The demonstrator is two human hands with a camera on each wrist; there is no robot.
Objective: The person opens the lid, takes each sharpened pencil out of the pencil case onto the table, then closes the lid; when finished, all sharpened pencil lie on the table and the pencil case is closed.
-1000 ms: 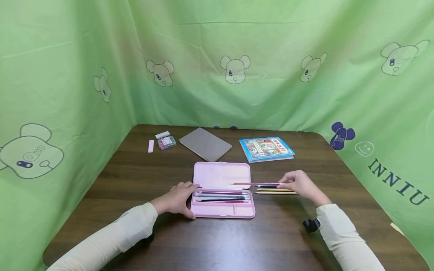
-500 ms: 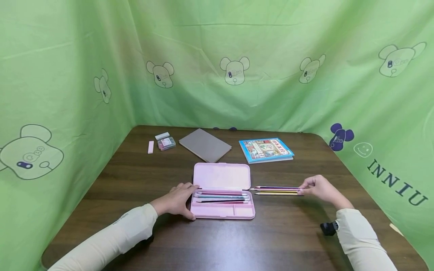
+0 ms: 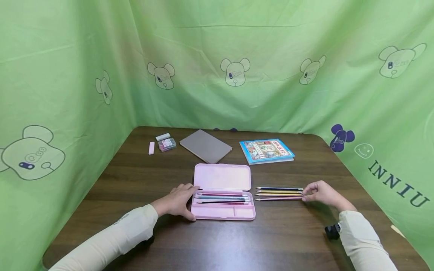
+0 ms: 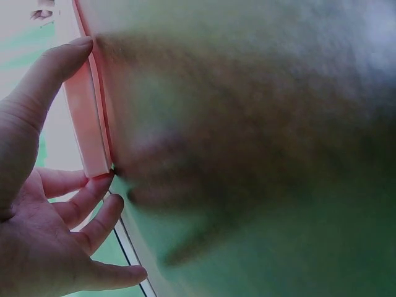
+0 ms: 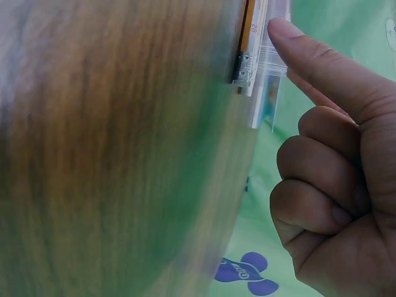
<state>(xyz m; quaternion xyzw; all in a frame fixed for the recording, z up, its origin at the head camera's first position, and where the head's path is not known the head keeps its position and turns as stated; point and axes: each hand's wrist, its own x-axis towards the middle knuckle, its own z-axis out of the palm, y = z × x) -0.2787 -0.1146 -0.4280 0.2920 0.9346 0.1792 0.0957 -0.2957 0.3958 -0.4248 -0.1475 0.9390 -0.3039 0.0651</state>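
Note:
A pink pencil case lies open, lid folded back, with several pencils in its long compartment. My left hand holds its left end, thumb at the front corner, fingers at the back; the left wrist view shows the case end between them. My right hand pinches the right end of a pink pencil, which lies on the table. Behind it are a dark pencil and yellowish pencils, side by side. In the right wrist view, the remaining fingers are curled.
At the back of the brown table lie a grey notebook and a blue-edged picture book. A small clear box, a whitish roll-shaped piece and a pink strip lie at back left. Green cloth hangs around.
My right hand has carried the pink pencil rightward from over the case and lid, then toward the front of the pencil row, where it now lies. My left hand has stayed on the case.

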